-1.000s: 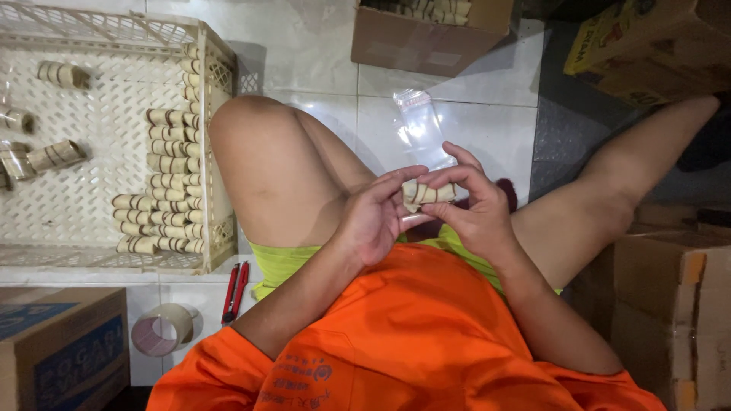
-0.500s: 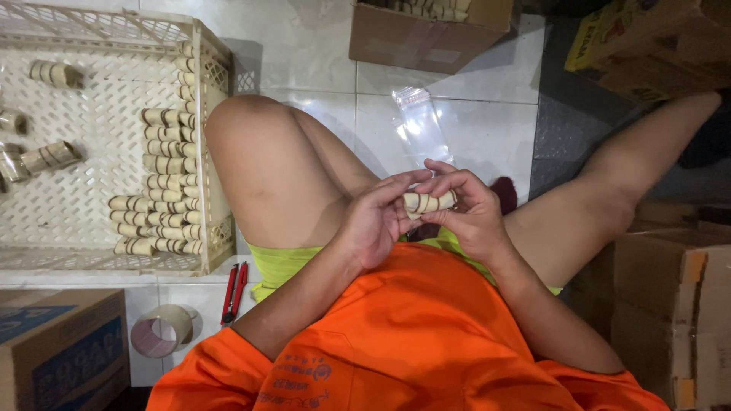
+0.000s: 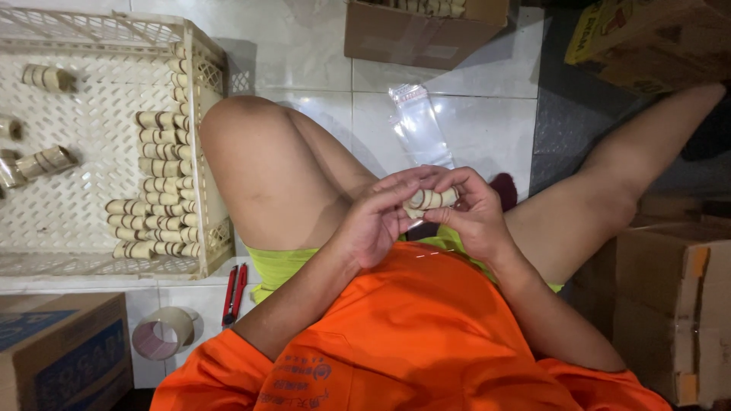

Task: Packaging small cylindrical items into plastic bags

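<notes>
Head view: both hands meet over the lap, left hand (image 3: pixel 377 221) and right hand (image 3: pixel 472 213) pinching a small tan roll (image 3: pixel 430 199) between fingertips. Keeping the roll level and gripped lightly at both ends should stop it unwinding. More rolls line the white crate (image 3: pixel 205 53).

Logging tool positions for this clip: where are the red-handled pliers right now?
In the head view, the red-handled pliers lie on the tiled floor at lower left, just below the white crate, right of the tape roll.
</notes>
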